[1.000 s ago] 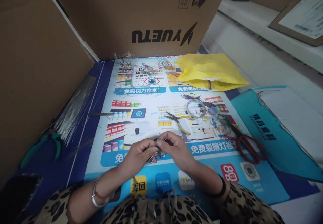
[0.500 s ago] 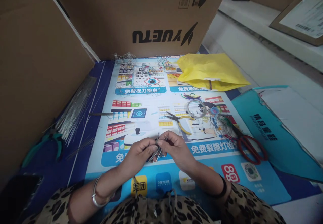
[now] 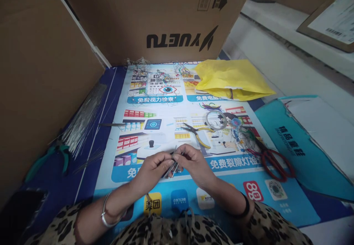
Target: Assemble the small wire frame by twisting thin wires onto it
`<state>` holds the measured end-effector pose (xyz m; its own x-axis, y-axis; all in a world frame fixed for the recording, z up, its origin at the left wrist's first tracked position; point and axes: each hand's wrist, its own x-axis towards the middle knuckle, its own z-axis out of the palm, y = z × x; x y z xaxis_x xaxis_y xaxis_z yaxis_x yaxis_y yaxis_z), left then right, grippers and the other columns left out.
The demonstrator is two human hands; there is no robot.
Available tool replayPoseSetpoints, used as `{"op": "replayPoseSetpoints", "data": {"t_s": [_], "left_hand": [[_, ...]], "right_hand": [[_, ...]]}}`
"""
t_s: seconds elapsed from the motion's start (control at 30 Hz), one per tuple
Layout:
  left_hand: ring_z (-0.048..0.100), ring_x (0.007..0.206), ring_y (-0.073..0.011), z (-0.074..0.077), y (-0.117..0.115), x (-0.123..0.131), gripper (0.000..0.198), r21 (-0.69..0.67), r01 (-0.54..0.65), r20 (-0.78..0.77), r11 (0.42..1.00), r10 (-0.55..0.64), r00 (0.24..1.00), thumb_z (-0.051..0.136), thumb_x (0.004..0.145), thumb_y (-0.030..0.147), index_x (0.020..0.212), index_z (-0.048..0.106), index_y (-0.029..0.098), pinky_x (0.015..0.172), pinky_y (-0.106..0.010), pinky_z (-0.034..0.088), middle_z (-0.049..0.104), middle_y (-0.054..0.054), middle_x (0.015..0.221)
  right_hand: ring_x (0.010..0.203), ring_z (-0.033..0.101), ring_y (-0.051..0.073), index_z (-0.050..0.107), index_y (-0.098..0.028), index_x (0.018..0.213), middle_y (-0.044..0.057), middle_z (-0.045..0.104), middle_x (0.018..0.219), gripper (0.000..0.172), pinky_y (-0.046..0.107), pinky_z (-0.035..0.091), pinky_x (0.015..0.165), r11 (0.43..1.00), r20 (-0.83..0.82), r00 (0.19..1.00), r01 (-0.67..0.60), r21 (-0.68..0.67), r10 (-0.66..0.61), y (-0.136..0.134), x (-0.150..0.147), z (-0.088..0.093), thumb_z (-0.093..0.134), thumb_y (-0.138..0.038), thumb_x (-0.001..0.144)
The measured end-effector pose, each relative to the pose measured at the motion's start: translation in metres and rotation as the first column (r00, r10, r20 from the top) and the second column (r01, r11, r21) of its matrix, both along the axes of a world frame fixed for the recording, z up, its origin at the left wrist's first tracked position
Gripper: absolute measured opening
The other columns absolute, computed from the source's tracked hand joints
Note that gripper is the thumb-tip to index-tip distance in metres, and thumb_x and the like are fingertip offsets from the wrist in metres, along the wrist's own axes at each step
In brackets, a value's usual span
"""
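My left hand (image 3: pixel 156 167) and my right hand (image 3: pixel 192 164) meet low in the middle of the view, thumbs and fingers closed. Between them is a small bunch of thin metal wires (image 3: pixel 174 170), whose ends stick out above and below the fingertips. Each hand pinches part of it; fingers hide how the pieces cross. Just beyond the hands lie yellow-handled pliers (image 3: pixel 197 133), apart from them, jaws pointing left. A printed poster sheet (image 3: pixel 166 116) spreads under everything.
Long wires (image 3: pixel 81 121) and green-handled pliers (image 3: pixel 52 158) lie at left. To the right are red-handled scissors (image 3: pixel 273 162), a clear tape roll (image 3: pixel 216 120), a yellow bag (image 3: pixel 232 79) and a teal board (image 3: pixel 287 142). A cardboard box (image 3: pixel 155 13) stands behind tangled wire pieces (image 3: pixel 163 76).
The view has shifted very slightly. Both hands keep their pinch on the wires, whose protruding ends have turned a little.
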<state>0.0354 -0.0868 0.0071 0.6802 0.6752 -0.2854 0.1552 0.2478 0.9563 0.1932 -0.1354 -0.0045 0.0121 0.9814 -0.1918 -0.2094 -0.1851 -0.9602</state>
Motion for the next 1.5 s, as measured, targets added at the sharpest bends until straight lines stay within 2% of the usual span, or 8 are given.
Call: {"op": "replayPoseSetpoints", "data": {"t_s": [0.73,1.07,1.3,1.5], "left_hand": [[0.056,0.058,-0.0111,0.0005,-0.0001,0.0009,0.024,0.011,-0.002,-0.027,1.0,0.002,1.0,0.05,0.086,0.034,0.077,0.06,0.015,0.059,-0.022,0.043,0.061,0.0,0.062],[0.057,0.061,-0.0113,0.0,-0.0006,-0.0002,0.025,0.018,0.025,-0.021,1.0,-0.024,0.999,0.047,0.088,0.036,0.079,0.058,0.015,0.061,-0.023,0.045,0.064,-0.001,0.07],[0.058,0.057,-0.0107,0.0004,-0.0011,0.0008,0.029,-0.084,0.043,0.03,0.996,-0.04,0.999,0.046,0.088,0.04,0.08,0.056,0.014,0.056,-0.023,0.044,0.064,-0.003,0.074],[0.059,0.055,-0.0105,-0.0009,-0.0008,0.0,0.031,-0.108,0.03,0.049,0.994,-0.025,0.998,0.046,0.088,0.041,0.077,0.054,0.013,0.054,-0.022,0.045,0.06,-0.002,0.071]], "right_hand": [[0.049,0.046,0.008,0.052,-0.018,0.073,-0.006,0.05,0.052,0.02,0.023,0.037,0.05,1.0,-0.008,1.0,-0.006,0.002,0.006,0.0013,0.0001,0.002,0.061,-0.035,0.079],[0.044,0.046,0.007,0.051,-0.018,0.074,-0.007,0.05,0.055,0.021,0.021,0.038,0.045,1.0,-0.054,0.998,-0.011,-0.005,0.011,0.0015,-0.0001,-0.0022,0.062,-0.035,0.079],[0.043,0.047,0.007,0.05,-0.019,0.074,-0.006,0.052,0.054,0.023,0.021,0.038,0.045,0.999,-0.054,0.998,-0.019,-0.035,0.017,0.0009,-0.0004,0.0006,0.062,-0.038,0.078],[0.042,0.047,0.007,0.051,-0.018,0.073,-0.006,0.054,0.054,0.023,0.021,0.037,0.044,0.999,-0.076,0.997,-0.008,-0.05,0.004,0.0019,-0.0009,0.0007,0.064,-0.037,0.076]]}}
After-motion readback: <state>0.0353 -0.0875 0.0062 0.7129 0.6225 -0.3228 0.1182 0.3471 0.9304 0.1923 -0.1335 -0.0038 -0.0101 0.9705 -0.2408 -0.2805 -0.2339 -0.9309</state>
